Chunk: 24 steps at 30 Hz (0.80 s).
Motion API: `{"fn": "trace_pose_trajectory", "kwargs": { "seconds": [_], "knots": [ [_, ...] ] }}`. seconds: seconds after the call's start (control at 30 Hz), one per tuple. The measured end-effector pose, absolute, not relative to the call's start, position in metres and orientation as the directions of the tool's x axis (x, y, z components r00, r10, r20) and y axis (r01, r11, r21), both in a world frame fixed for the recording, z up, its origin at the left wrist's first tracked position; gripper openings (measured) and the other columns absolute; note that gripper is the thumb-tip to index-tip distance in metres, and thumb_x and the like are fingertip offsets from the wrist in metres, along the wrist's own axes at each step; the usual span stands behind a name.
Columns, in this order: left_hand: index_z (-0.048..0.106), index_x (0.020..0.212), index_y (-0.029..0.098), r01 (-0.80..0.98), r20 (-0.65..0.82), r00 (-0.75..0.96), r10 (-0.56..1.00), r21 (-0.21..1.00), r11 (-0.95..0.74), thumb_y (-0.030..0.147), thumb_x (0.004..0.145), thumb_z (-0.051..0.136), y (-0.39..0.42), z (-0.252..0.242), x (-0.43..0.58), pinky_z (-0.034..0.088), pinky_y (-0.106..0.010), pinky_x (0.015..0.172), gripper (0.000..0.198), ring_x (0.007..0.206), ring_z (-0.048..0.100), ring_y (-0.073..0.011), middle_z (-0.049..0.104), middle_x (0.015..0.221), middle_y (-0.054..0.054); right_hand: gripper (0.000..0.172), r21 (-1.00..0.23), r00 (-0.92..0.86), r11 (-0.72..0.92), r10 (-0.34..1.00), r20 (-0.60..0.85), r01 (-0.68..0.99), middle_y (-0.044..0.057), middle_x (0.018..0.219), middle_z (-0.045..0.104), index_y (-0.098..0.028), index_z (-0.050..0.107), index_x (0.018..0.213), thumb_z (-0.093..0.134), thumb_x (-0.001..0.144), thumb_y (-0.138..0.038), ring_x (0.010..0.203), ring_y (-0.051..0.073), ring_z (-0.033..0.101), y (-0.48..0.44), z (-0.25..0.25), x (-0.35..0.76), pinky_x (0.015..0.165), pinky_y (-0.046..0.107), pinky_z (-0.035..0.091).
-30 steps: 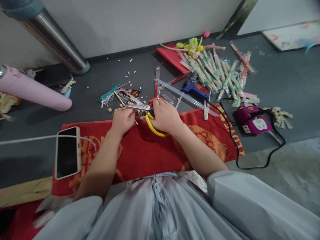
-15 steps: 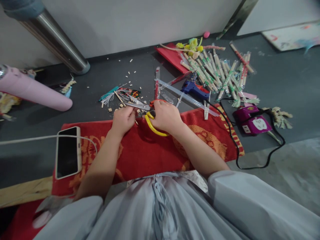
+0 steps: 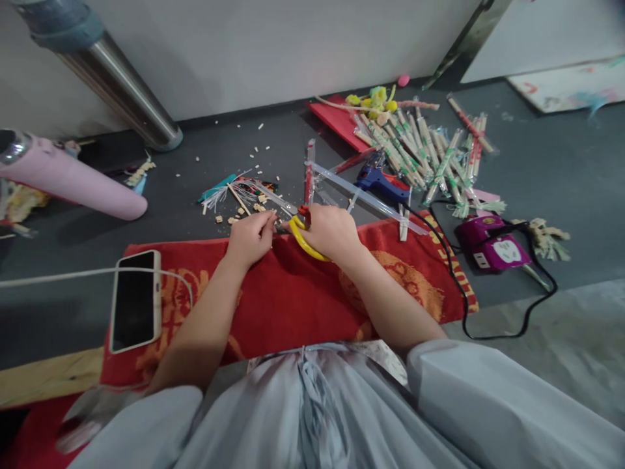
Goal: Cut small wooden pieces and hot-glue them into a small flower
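Nearest to me, a phone [image 3: 135, 299] lies on the left end of the red towel [image 3: 278, 299], with a white cable [image 3: 73, 278] running across it towards the left forearm; an elbow catching that cable could drag the phone askew. A little further in, the left hand [image 3: 251, 238] is curled, fingers and thumb drawn together, and I can't make out what, if anything, is between them. Just beside it, the right hand [image 3: 332, 231] is wrapped round the yellow handle of the scissors [image 3: 301, 242], which sit over the towel's far edge. Their blades slant away to the left, very near the left fingertips, so a slip of the grip could nick a finger. I can't tell whether the blades are parted.

Beyond the hands, small wooden bits [image 3: 219, 219] litter the table near a thin stick [image 3: 238, 199]; a brush of the knuckles could scatter them. To the right, a black cord [image 3: 464, 319] loops over the towel's end; if an arm snags it, the blue glue gun [image 3: 383, 182] might be pulled along, knocking the wrapped sticks [image 3: 400, 153] behind it.
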<state>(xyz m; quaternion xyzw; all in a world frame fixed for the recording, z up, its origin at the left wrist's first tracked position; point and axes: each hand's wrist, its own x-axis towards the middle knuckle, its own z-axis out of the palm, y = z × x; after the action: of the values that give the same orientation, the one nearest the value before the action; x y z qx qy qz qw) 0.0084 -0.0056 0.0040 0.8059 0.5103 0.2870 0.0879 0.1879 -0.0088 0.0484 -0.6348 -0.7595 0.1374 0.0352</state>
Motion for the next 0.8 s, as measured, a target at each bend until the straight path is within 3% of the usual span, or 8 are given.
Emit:
{"fn": "trace_pose_trajectory", "kwargs": {
  "seconds": [0.53,0.8],
  "knots": [
    [0.06,0.074,0.018,0.845,0.377,0.17,0.91,0.42,-0.332,0.033,0.091,0.041,-0.005,0.005,0.006,0.038,-0.025,0.059,0.029,0.059,0.056,-0.0133,0.063,0.063,-0.003,0.069,-0.24,-0.191,0.156,0.973,-0.129,0.958,0.017,0.093,0.072,-0.012,0.064,0.099,0.03,0.085,-0.071,0.086,0.032,0.069,-0.009,0.05,0.187,0.068,0.036,0.05],
    [0.044,0.067,0.021,0.905,0.402,-0.041,0.915,0.402,-0.136,0.031,0.092,0.034,0.003,0.005,-0.005,0.029,-0.028,0.057,0.029,0.058,0.049,-0.0143,0.05,0.059,-0.001,0.068,-0.219,-0.194,0.173,0.978,-0.079,0.96,0.018,0.098,0.07,-0.012,0.062,0.101,0.033,0.085,-0.071,0.087,0.031,0.069,-0.012,0.047,0.186,0.07,0.036,0.051]
  ]
}}
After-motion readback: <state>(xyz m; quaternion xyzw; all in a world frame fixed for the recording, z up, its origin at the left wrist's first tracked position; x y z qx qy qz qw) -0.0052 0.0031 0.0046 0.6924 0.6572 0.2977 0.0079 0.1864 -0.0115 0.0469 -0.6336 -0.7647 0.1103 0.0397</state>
